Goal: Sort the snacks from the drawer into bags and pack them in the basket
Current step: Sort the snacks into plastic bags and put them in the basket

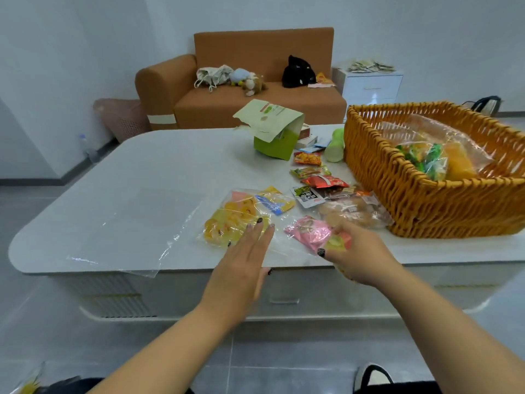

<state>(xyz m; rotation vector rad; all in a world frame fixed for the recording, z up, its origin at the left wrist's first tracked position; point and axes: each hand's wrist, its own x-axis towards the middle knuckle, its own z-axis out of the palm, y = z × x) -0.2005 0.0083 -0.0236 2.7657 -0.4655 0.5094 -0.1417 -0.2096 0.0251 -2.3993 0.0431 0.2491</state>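
Note:
A clear bag of yellow snacks (pixel 235 216) lies near the front edge of the white table (pixel 147 172). My left hand (pixel 241 268) reaches over its near end with straight fingers. My right hand (pixel 352 254) pinches a pink snack packet (pixel 308 233) together with a green-and-yellow one, just left of the wicker basket (pixel 426 206). The basket holds a clear bag with green and orange snacks (pixel 431 160). Loose snack packets (pixel 318 180) lie in a row between the yellow bag and the basket, with a bag of brown buns (pixel 352 211).
An empty clear plastic bag (pixel 125 245) hangs over the table's front left edge. A green box with a torn flap (pixel 274 129) stands at the back. Beyond the table are a brown sofa (pixel 241 89), a white cabinet (pixel 372 83) and a pink bin (pixel 122 118).

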